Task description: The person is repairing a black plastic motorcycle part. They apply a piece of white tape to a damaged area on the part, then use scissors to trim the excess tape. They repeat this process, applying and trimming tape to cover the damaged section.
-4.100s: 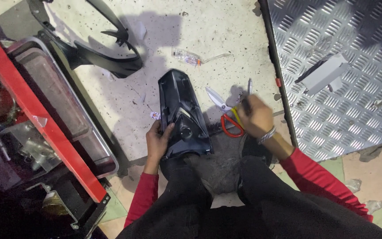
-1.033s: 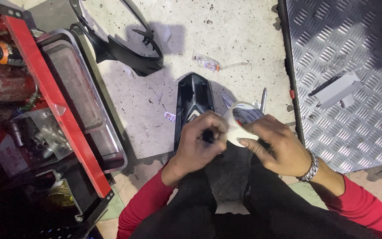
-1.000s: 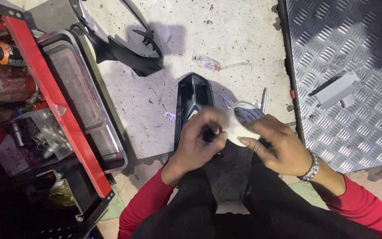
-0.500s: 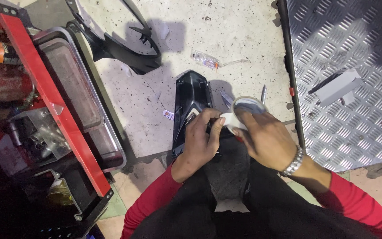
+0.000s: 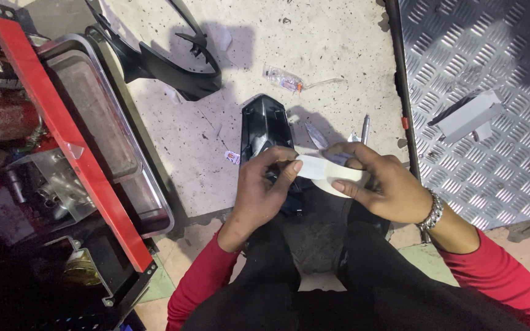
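Observation:
My left hand (image 5: 264, 184) pinches the free end of a white tape strip against a black plastic housing (image 5: 267, 127) that lies on the floor in front of my knees. My right hand (image 5: 380, 184) grips the white tape roll (image 5: 329, 173), with the strip stretched between the two hands. The lower part of the housing is hidden under my left hand. Both sleeves are red and a metal bracelet (image 5: 432, 212) sits on the right wrist.
A red tool cart (image 5: 69, 153) with a metal tray stands at the left. A black curved plastic frame (image 5: 173, 61) lies at the back. Scissors and a pen (image 5: 364, 129) lie behind my right hand. A small wrapper (image 5: 283, 78) and a checker-plate ramp (image 5: 480, 98) with a grey part are at the right.
My right hand left the scissors on the floor and came in with the tape roll. Both hands now meet over the housing, and the strip is pulled out between them.

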